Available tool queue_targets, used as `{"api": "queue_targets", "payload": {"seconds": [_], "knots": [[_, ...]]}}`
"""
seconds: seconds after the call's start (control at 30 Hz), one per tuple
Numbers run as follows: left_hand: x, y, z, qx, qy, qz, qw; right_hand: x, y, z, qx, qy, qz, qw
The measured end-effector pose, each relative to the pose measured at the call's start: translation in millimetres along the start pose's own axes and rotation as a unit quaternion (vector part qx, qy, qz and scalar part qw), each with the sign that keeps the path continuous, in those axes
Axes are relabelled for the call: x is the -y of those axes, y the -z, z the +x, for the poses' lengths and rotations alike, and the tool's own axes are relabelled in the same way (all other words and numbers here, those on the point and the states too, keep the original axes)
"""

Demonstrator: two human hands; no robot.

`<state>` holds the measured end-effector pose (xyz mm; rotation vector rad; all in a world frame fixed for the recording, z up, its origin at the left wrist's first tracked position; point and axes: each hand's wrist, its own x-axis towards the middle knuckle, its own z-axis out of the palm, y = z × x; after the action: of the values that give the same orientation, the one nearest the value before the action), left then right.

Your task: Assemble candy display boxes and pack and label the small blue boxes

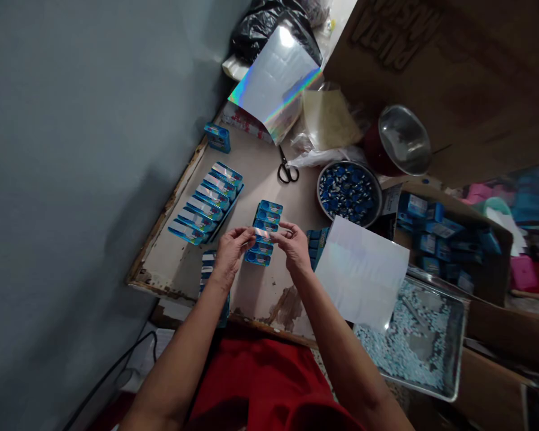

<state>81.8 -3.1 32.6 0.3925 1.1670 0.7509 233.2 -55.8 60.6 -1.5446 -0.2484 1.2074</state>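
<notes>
A small shiny strip [263, 234] is stretched between my two hands, over a row of small blue packs [268, 216] on the table. My left hand [233, 248] pinches the strip's left end between thumb and fingers. At the other end, my right hand [293, 242] pinches it the same way. The strip crosses the middle packs of the row and partly covers them. To the left stands a slanted row of blue packs [205, 203] with pale strips on their tops. Another group of blue packs [208, 263] is partly hidden behind my left forearm.
Black scissors [288, 172] lie beyond the row. A bowl of blue-and-white pieces [349, 194], a metal pot [404, 140] and a holographic sheet [362, 272] are on the right. A metal tray [459, 353] holds pale blue bits. A wall [72, 179] borders the left.
</notes>
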Motion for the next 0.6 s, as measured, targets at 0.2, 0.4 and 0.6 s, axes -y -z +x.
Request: {"api": "queue_targets", "payload": {"seconds": [0.2, 0.4, 0.6], "knots": [[1.9, -24.8, 64.5, -0.037, -0.125, 0.089, 0.988, -11.7, -15.8, 69.6, -0.110, 0.133, -0.141, 0.975], [8.0, -37.3, 102.6, -0.040, -0.135, 0.093, 0.986, -11.7, -23.4, 105.7, -0.194, 0.118, -0.281, 0.932], [5.5, -37.5, 105.0, -0.034, -0.104, 0.064, 0.992, -12.8, -24.9, 106.3, -0.208, 0.105, -0.302, 0.924]]}}
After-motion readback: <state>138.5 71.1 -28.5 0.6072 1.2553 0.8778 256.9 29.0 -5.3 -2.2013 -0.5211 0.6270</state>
